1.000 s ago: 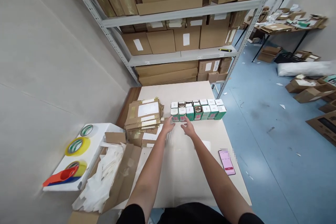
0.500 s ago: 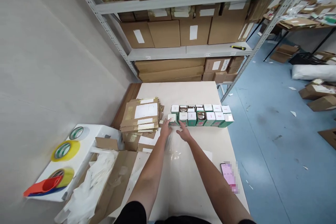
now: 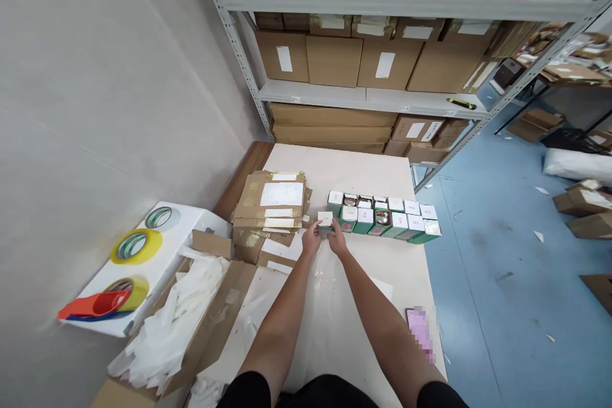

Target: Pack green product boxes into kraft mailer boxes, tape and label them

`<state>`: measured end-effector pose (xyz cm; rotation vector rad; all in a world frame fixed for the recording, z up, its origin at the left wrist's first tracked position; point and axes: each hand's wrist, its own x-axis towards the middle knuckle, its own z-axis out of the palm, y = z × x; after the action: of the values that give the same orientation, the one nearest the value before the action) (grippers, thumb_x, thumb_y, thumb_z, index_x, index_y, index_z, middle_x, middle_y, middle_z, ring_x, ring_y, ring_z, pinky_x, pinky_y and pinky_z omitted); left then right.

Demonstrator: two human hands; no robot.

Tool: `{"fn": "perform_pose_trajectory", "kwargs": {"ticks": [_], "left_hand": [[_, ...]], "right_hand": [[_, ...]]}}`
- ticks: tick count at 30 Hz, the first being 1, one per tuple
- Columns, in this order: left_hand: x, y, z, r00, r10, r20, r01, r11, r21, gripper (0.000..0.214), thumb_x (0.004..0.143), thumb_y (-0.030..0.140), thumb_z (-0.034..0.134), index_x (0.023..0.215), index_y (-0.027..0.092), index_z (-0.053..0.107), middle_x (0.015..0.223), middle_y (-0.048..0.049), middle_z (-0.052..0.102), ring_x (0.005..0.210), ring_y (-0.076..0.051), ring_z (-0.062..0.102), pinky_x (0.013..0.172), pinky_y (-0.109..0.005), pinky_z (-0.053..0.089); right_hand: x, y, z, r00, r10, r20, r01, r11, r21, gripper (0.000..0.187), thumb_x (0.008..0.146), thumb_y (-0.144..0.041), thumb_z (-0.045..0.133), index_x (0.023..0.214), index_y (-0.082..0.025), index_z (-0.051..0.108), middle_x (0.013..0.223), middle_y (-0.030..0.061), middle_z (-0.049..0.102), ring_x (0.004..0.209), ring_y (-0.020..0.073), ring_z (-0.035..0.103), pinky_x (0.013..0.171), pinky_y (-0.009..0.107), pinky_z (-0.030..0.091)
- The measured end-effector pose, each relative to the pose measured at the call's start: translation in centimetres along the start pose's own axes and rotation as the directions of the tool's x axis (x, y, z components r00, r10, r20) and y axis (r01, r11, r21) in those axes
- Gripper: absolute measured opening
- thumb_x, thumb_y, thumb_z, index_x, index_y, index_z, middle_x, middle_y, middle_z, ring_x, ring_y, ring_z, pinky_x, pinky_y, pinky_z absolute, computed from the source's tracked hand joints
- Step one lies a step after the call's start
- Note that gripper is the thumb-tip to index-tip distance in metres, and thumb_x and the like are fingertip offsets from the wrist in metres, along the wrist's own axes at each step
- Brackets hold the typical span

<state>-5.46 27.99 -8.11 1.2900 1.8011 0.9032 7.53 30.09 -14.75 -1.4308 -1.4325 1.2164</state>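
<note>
Two rows of small green boxes with white tops stand across the middle of a pale table. My left hand and my right hand close together round one green box at the left end of the front row, pulled slightly toward me. A clear plastic sheet lies on the table just under my hands.
A stack of flattened cardboard mailers lies left of the boxes. A phone rests near the table's right edge. Tape rolls and a red dispenser sit on a white stand at left. Metal shelving with cartons stands behind.
My hands, first apart in front of the row, have come together and closed on the leftmost front box. The camera has shifted, showing more of the wall.
</note>
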Motion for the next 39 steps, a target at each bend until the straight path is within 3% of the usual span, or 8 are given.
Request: {"fn": "perform_pose_trajectory", "kwargs": {"ticks": [4,10,13,18,23,29,36,39], "left_hand": [[-2.8,1.6,-0.7,0.997,-0.058,-0.051,0.064,0.990,0.126,0.050,0.085,0.010,0.067,0.132,0.029,0.073,0.108,-0.0026,0.081,0.102,-0.020,0.075,0.098,-0.033,0.056],[-8.3,2.2,-3.1,0.999,0.016,-0.042,-0.010,0.989,0.145,0.041,0.088,0.013,0.066,0.123,0.029,0.078,0.100,-0.0015,0.082,0.099,-0.020,0.077,0.098,-0.031,0.056],[-12.2,0.8,-5.1,0.999,0.042,-0.022,-0.040,0.996,0.083,0.040,0.087,0.011,0.065,0.120,0.029,0.079,0.105,-0.0006,0.082,0.097,-0.018,0.077,0.097,-0.029,0.057],[-19.7,-3.5,-8.4,0.999,0.027,-0.035,-0.026,0.999,0.028,0.042,0.088,0.013,0.065,0.124,0.030,0.077,0.107,0.0004,0.082,0.095,-0.017,0.077,0.094,-0.028,0.059],[-25.2,-8.0,-10.6,0.999,-0.026,0.031,0.025,0.998,0.051,0.037,0.086,0.011,0.063,0.115,0.028,0.079,0.098,0.0003,0.082,0.091,-0.017,0.077,0.092,-0.028,0.058],[-26.9,-11.3,-13.0,0.971,0.035,0.237,-0.070,0.988,0.140,0.041,0.077,0.005,0.065,0.113,0.024,0.073,0.115,-0.0028,0.073,0.089,-0.016,0.072,0.089,-0.028,0.057],[-26.2,-10.1,-14.7,0.895,0.153,0.419,-0.274,0.929,0.247,0.041,0.080,0.011,0.071,0.118,0.028,0.071,0.155,-0.0053,0.053,0.123,-0.025,0.066,0.102,-0.035,0.053],[-26.0,-9.7,-14.7,0.858,0.188,0.478,-0.338,0.907,0.250,0.038,0.083,0.014,0.073,0.118,0.029,0.072,0.158,-0.0030,0.051,0.127,-0.027,0.064,0.104,-0.036,0.053]], "right_hand": [[-2.8,-1.1,-1.2,0.991,0.119,-0.057,-0.117,0.992,0.037,0.073,0.077,-0.029,0.056,0.149,-0.023,0.049,0.130,0.0105,0.070,0.119,0.0277,0.068,0.105,0.048,0.053],[-10.1,-3.7,-1.9,0.993,0.103,-0.057,-0.098,0.992,0.082,0.065,0.079,-0.028,0.057,0.143,-0.025,0.051,0.126,0.0092,0.072,0.117,0.0268,0.068,0.102,0.046,0.053],[-14.7,-4.4,-0.6,0.992,0.126,-0.031,-0.122,0.986,0.112,0.062,0.080,-0.026,0.057,0.142,-0.028,0.050,0.128,0.0079,0.071,0.119,0.0255,0.067,0.102,0.044,0.054],[-22.4,-4.6,2.8,0.984,0.180,0.018,-0.181,0.977,0.110,0.058,0.083,-0.028,0.058,0.140,-0.029,0.051,0.131,0.0074,0.070,0.120,0.0240,0.066,0.101,0.041,0.053],[-29.2,-4.1,5.7,0.962,0.273,-0.004,-0.272,0.961,0.055,0.044,0.088,-0.043,0.059,0.129,-0.027,0.055,0.117,0.0060,0.074,0.110,0.0239,0.069,0.096,0.040,0.054],[-33.2,-2.9,8.8,0.937,0.317,-0.148,-0.329,0.943,-0.061,0.031,0.088,-0.053,0.057,0.102,-0.025,0.060,0.104,0.0071,0.075,0.098,0.0267,0.072,0.090,0.041,0.055],[-33.6,-1.8,9.0,0.921,0.309,-0.239,-0.313,0.950,0.024,0.040,0.082,-0.060,0.060,0.100,-0.025,0.060,0.095,0.0039,0.073,0.086,0.0234,0.068,0.082,0.038,0.055],[-34.2,-1.5,8.7,0.921,0.315,-0.229,-0.303,0.949,0.086,0.047,0.077,-0.065,0.062,0.098,-0.023,0.061,0.096,0.0040,0.073,0.084,0.0223,0.067,0.079,0.036,0.055]]}}
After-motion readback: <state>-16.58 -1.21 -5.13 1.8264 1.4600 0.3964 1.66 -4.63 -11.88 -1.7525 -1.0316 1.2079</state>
